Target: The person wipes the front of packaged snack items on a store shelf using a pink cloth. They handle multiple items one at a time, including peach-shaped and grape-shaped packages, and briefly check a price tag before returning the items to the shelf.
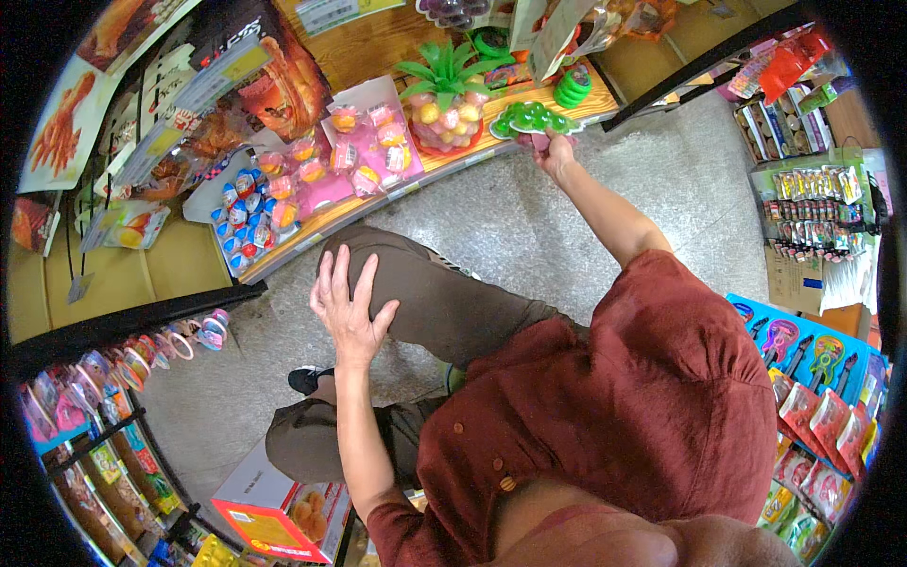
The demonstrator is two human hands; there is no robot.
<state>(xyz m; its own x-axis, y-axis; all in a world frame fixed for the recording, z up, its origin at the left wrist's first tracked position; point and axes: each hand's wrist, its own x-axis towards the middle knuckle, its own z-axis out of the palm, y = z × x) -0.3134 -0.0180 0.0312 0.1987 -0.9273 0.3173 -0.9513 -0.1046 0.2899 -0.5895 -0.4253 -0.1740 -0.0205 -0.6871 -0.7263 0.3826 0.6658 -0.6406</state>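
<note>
My right hand [556, 152] reaches to the front edge of a low wooden shelf [340, 216] and grips a green grape-cluster-shaped plastic pack [542, 119]. Something pink shows at its fingers. Another green bumpy part lies behind the pack; whether it is a separate pack I cannot tell. With fingers spread, my left hand [352, 305] rests palm down on my bent knee. Left of the grape pack stands a pineapple-shaped container of round yellow and pink sweets [450, 117] with green leaves. A stack of green round containers [572, 88] is at its right.
Wrapped pink-and-orange sweets [390, 135] fill a pink-lined box, beside blue-and-red egg-shaped packs [244, 212]. Hanging snack bags [283, 85] crowd the upper left. A printed carton [283, 503] is near my lower leg. Toy cards [801, 347] and a rack of small packs [815, 205] are on the right.
</note>
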